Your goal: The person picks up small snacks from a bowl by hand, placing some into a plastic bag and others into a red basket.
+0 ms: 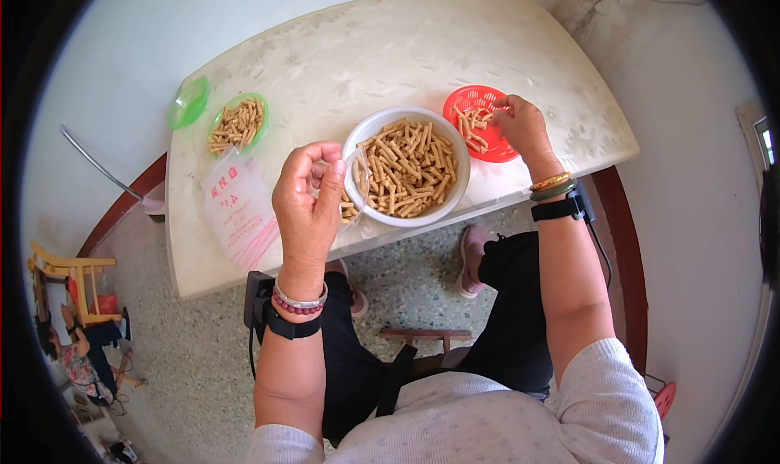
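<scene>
A: We're on the head view, and there's our left hand (309, 200), fingers curled and thumb pressed in, its grip narrow on a clear container (355, 194) near the white bowl's edge. What's inside?

B: We spot a few short brown sticks (349, 212) through the see-through wall. Bag or cup, we cannot tell. And the main heap (406, 171)?

A: Piled high in the white bowl (464, 155), right at the near edge of the counter (366, 58)! Now to our right hand (526, 131): it's over the red basket (505, 152), fingertips drawn close together by a small cluster of sticks (471, 127).

B: Is anything pinched in that grip?

A: We cannot tell; the fingers hide it.

B: Over to the left, then: more sticks fill a green dish (264, 114), just beside a second green dish (189, 104), and a printed plastic bag (236, 208) lies flat in front of them.

A: And down at lower left, well apart from us, we have another person (81, 366) beside a wooden chair (101, 289).
</scene>
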A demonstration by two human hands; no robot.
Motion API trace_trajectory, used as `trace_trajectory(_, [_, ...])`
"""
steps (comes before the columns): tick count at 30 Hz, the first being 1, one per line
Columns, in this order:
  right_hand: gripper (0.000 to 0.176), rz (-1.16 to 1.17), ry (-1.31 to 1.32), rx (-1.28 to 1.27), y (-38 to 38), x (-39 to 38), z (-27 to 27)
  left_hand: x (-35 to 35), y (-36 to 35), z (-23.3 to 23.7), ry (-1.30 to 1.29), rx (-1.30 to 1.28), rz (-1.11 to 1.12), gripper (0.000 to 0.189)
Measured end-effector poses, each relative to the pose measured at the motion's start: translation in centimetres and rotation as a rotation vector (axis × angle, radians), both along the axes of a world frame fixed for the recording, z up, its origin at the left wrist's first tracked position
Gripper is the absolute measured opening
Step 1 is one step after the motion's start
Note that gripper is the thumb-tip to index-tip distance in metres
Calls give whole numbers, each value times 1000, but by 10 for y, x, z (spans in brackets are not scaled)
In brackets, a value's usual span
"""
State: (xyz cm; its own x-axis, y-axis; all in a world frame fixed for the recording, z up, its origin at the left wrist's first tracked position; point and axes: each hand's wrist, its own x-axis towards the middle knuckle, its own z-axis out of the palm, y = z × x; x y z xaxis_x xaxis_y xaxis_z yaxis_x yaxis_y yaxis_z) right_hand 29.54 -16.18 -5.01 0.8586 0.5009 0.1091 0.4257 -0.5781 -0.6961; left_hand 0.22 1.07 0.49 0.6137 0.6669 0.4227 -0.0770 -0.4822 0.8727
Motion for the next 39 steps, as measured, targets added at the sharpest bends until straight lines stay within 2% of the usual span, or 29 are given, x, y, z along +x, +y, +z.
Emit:
trace_trajectory(5, [24,74,95,173,12,-22,13,1,-2,1,-77,-103,-17,14])
trace_trajectory(7, [21,288,122,319,23,-33,10,2,-2,-2,-58,-66,0,14])
trace_trajectory(9, [18,357,95,311,32,-50,13,3,-1,-3,-44,-26,16,15])
trace_trajectory(11, [15,491,-17,147,36,-72,26,2,-4,-1,-4,-51,-28,19])
trace_trajectory(13, [13,515,-39,75,41,-87,27,2,-5,-3,-20,-65,-27,19])
trace_trajectory(15, [12,581,-174,-73,45,-95,21,3,-4,-3,-8,-56,-44,18])
trace_trajectory(17, [13,563,-162,-145,47,-105,22,2,-3,-1,-1,-49,-39,18])
trace_trajectory(19, [13,525,-184,-331,48,-110,23,1,-2,0,5,-41,-35,18])
trace_trajectory(26, [12,508,-187,-420,53,-118,12,-2,-1,3,9,-47,5,16])
trace_trajectory(29, [17,542,-229,-413,56,-120,3,0,1,-1,-14,-47,10,15])
trace_trajectory(31, [15,556,-396,-399,57,-122,-1,1,2,-3,-33,-36,15,14])
trace_trajectory(34, [11,487,-481,-390,57,-124,-4,1,2,-2,-8,-39,11,14])
trace_trajectory(39, [11,458,-355,-473,59,-124,3,1,2,-2,-19,-34,13,12])
